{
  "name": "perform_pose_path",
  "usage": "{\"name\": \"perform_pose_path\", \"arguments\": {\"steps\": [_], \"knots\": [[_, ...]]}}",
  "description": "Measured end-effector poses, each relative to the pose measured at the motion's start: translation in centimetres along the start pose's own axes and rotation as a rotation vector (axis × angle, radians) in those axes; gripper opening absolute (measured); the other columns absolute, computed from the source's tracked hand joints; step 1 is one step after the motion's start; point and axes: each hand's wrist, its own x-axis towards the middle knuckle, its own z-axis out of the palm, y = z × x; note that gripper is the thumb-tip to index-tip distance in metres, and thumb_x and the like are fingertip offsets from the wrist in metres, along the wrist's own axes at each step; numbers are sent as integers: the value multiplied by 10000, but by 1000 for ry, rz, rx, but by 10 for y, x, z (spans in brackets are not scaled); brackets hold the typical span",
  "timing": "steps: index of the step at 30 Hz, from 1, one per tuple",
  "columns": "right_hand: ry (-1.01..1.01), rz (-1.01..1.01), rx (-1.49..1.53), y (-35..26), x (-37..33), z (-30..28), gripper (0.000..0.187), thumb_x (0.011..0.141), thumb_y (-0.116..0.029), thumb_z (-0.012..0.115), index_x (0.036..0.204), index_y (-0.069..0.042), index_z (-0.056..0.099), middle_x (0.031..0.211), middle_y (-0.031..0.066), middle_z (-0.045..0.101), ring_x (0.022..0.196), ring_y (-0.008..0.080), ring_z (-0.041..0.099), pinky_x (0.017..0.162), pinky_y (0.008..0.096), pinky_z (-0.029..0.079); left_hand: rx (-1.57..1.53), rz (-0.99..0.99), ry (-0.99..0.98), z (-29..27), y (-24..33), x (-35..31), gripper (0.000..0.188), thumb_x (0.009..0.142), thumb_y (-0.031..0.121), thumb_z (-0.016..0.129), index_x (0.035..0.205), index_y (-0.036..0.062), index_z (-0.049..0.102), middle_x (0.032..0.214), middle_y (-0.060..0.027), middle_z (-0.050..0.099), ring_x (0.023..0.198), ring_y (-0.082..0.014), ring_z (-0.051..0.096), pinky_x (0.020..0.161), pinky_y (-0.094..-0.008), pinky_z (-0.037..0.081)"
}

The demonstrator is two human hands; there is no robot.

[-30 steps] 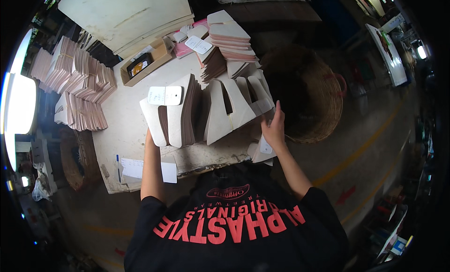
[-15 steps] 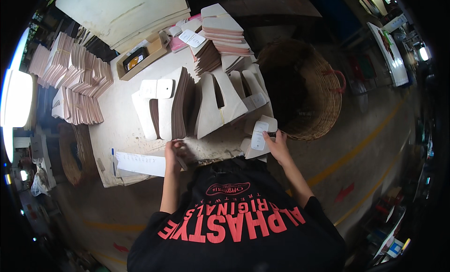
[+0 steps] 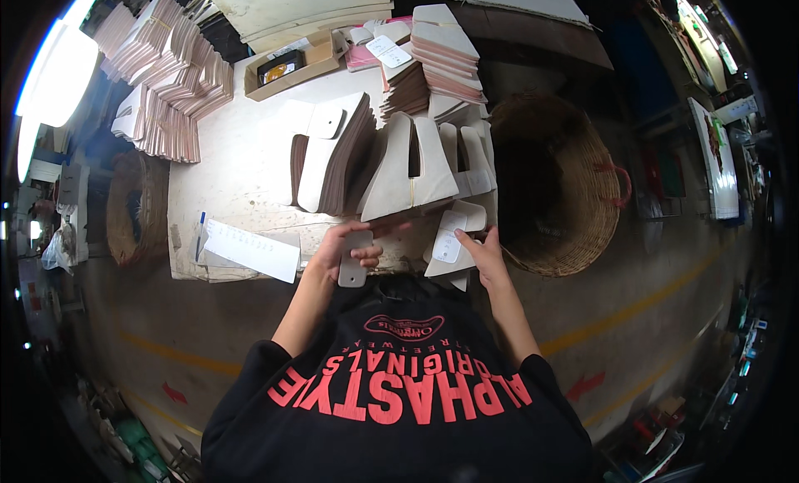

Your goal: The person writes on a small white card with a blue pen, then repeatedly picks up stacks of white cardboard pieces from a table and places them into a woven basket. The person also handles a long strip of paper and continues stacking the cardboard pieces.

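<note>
My left hand (image 3: 348, 248) is over the table's front edge, fingers curled round a small rounded grey-white plate (image 3: 353, 271) with a hole near its lower end. Its index finger stretches to the right. At the table's front right corner, my right hand (image 3: 489, 254) grips a small stack of white cut-out pieces (image 3: 470, 217). A whitish rounded plate with writing (image 3: 449, 243) lies on top, under the thumb. Beyond my hands stand a fanned stack of cut-out pieces (image 3: 333, 163) with brown edges, and a banded bundle of slotted white pieces (image 3: 409, 179).
A written paper strip (image 3: 254, 248) and a blue pen (image 3: 200, 233) lie at the front left. Pinkish stacks (image 3: 166, 67) stand far left, a cardboard tray (image 3: 293, 67) at the back. A wicker basket (image 3: 595, 208) stands right of the table (image 3: 225, 158).
My left hand has risen and moved right toward the right hand, and the plate in it now shows face-on. My right hand keeps its grip. The whole view has shifted.
</note>
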Motion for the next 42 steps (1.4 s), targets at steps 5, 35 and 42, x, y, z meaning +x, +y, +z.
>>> {"name": "perform_pose_path", "arguments": {"steps": [5,35,42], "knots": [[-176,16,-30,-11,6,-7,704,877,-163,877,1403,78,476,1310,171,651,1203,225,657,1020,365,530,-180,166,46,21,9,5,657,925,191,476,1501,-116,406,1494,-268,589,508,-52,357,507,-212,372],[-346,-272,-420,-143,122,-32,650,1056,-428,675,1431,85,536,1315,163,685,1207,197,631,1064,318,466,1825,543,1305,-91,-81,45,172,900,246,611,1008,114,638,904,-149,730,758,-410,712,689,-552,550],[-148,-227,-498,-140,94,-48,599,1103,-425,576,1500,18,508,1377,174,657,1265,245,608,1113,356,442,1771,501,1250,-86,-70,40,179,891,260,616,972,106,659,874,-164,741,779,-417,723,710,-545,556]]}}
